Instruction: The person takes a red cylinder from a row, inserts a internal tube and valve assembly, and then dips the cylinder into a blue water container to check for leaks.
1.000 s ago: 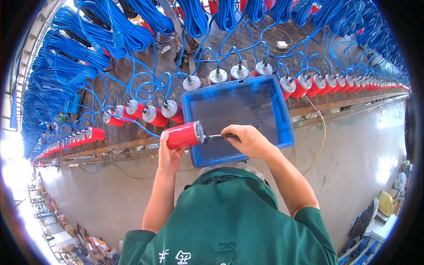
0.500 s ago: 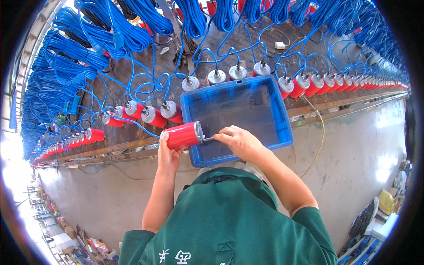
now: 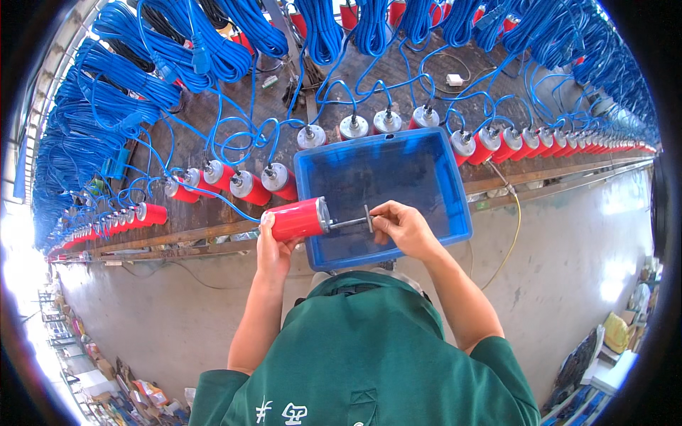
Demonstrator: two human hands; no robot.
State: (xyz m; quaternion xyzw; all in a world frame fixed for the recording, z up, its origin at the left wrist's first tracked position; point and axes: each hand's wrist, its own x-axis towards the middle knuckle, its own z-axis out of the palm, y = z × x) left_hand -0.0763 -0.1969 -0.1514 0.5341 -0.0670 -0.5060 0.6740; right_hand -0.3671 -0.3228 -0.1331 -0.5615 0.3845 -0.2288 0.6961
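Observation:
My left hand (image 3: 273,250) is closed round a red cylinder (image 3: 295,220) with a silver end cap, held level over the near left edge of the blue plastic tub (image 3: 460,186). A blue cable runs off the cylinder's left end. My right hand (image 3: 403,228) pinches the crossbar of a T-handle wrench (image 3: 348,223). Its thin grey shaft points left and meets the end cap near the lower rim. The wrench's very tip is hidden at the cap.
Red cylinders with silver tops (image 3: 283,179) line the front of the dark workbench (image 3: 234,108), some directly behind the tub. Blue cables loop between them and hanging coils (image 3: 320,35). A yellow hose (image 3: 516,227) droops from the bench's front edge at the right.
My right hand has shifted slightly right and changed its hold, so the wrench's crossbar and more of its shaft now show. My left hand still holds the cylinder in about the same place.

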